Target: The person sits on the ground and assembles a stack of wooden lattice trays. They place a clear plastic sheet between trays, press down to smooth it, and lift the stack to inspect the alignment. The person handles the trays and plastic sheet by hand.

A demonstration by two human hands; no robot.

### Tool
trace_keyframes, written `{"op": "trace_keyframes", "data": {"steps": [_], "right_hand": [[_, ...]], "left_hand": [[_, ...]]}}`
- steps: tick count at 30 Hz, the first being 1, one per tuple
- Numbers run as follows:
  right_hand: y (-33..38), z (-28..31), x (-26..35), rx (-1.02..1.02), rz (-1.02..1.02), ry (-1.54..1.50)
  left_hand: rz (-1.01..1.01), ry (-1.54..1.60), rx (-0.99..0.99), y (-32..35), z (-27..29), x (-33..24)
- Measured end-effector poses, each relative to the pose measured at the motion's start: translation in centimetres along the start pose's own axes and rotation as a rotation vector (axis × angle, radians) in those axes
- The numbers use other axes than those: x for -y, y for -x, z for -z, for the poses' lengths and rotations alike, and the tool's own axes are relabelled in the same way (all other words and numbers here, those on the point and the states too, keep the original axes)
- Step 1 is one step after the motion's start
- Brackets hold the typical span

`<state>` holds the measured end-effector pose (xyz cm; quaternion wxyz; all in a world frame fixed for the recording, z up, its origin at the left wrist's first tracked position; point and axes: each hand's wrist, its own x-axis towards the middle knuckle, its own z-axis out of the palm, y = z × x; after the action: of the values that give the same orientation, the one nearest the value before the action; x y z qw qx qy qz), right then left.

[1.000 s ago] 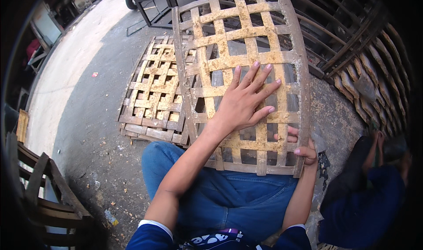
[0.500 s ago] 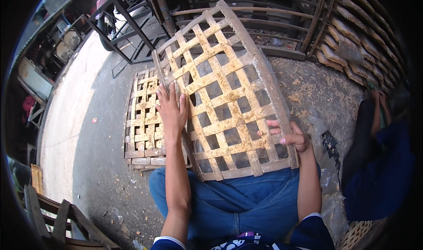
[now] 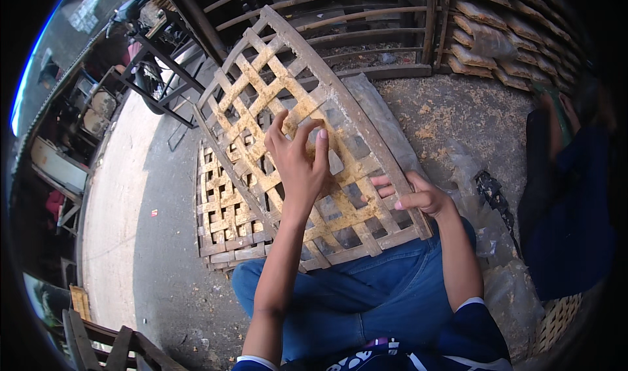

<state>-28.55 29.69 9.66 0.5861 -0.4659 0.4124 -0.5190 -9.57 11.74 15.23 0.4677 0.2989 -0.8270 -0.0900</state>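
A woven bamboo rack (image 3: 261, 106) in a wooden frame leans tilted over my lap, its slats dusted with yellowish crumbs. My right hand (image 3: 422, 195) grips the right rail near its lower corner, thumb on top and fingers reaching through beneath. Above the middle of the lattice is my left hand (image 3: 297, 161), with fingers bent and apart. Nothing shows in it, and I cannot tell whether its fingertips touch the slats. Partly under the rack's left side, a second woven rack (image 3: 212, 204) lies on the ground.
Filled bags (image 3: 477, 37) are stacked at the far right. Plastic sheeting (image 3: 487, 240) lies beside my right knee. Another person's dark blue clothing (image 3: 566, 201) is at the right edge. Behind the rack stands a slatted wooden fence (image 3: 366, 34); a black metal frame (image 3: 160, 70) stands far left.
My left hand has left the rack's left rail and moved right, over the lattice. The rack leans further left in view, with my right hand still gripping its right rail.
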Motion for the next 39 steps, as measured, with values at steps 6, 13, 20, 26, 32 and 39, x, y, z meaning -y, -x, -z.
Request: {"op": "trace_keyframes", "data": {"steps": [6,13,20,26,32,39], "right_hand": [[0.6,-0.4,1.0,-0.005,0.016,-0.014],[0.2,0.6,-0.9,0.003,0.050,-0.011],[0.5,0.5,-0.8,0.023,0.068,-0.025],[0.6,0.7,-1.1,0.021,0.077,-0.038],[0.4,0.6,-0.9,0.022,0.068,-0.035],[0.1,0.8,-0.9,0.022,0.041,-0.042]], "left_hand": [[0.035,-0.018,-0.001,-3.3,-3.5,-1.9],[0.143,0.105,-0.053,-3.0,-5.0,-1.5],[-0.022,-0.027,-0.107,-1.7,-5.5,-1.7],[-0.100,-0.028,-0.076,-1.3,-4.8,-2.7],[-0.131,-0.037,-0.012,-1.8,-4.1,-2.7],[-0.266,-0.108,-0.087,-2.3,-4.6,-3.2]]}}
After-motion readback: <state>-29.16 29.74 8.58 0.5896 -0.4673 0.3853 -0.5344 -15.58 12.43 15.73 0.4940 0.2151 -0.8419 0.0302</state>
